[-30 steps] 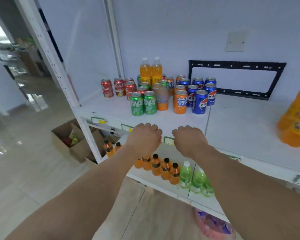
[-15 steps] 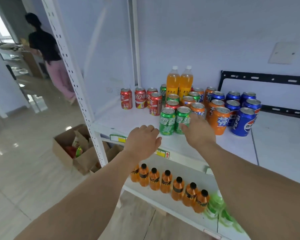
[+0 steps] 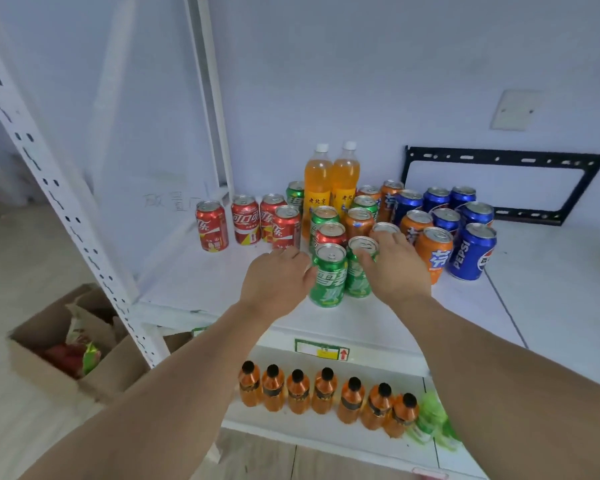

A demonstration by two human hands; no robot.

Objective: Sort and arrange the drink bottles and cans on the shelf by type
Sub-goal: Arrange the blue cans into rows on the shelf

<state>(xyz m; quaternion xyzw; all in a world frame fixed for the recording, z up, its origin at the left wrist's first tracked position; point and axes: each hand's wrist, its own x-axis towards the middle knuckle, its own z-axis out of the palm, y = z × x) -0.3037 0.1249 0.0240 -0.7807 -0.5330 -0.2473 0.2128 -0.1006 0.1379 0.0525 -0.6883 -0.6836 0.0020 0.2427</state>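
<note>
1. Green cans: two stand upright side by side at the front of the cluster on the white shelf (image 3: pixel 201 289), the left green can (image 3: pixel 328 275) and the right green can (image 3: pixel 359 268), touching each other.
2. Left hand (image 3: pixel 276 280) is at the left green can, thumb against its side; whether the fingers truly close round it cannot be told.
3. Right hand (image 3: pixel 397 263) lies over the right green can, fingers curled at its rim, gripping it.
4. Just behind these stand a red can (image 3: pixel 331 233), another green can (image 3: pixel 323 218) and an orange can (image 3: pixel 359 221), packed close.
5. Two tall orange bottles (image 3: pixel 331 181) with white caps stand upright at the back, touching each other, with a green can (image 3: pixel 295 197) just to their left.
6. Four red cans (image 3: pixel 246 220) stand to the left, near the shelf's rear post.
7. More orange cans (image 3: pixel 433 252) and a group of blue cans (image 3: pixel 471 251) fill the right side of the cluster.
8. Behind the blue cans a black metal frame (image 3: pixel 503 185) leans against the wall.
9. On the lower shelf (image 3: pixel 291 427) stands a row of small orange bottles (image 3: pixel 326 393) with black caps, with blurred green bottles (image 3: pixel 432 420) to their right.
10. A cardboard box (image 3: pixel 66 351) sits open on the floor to the left.
</note>
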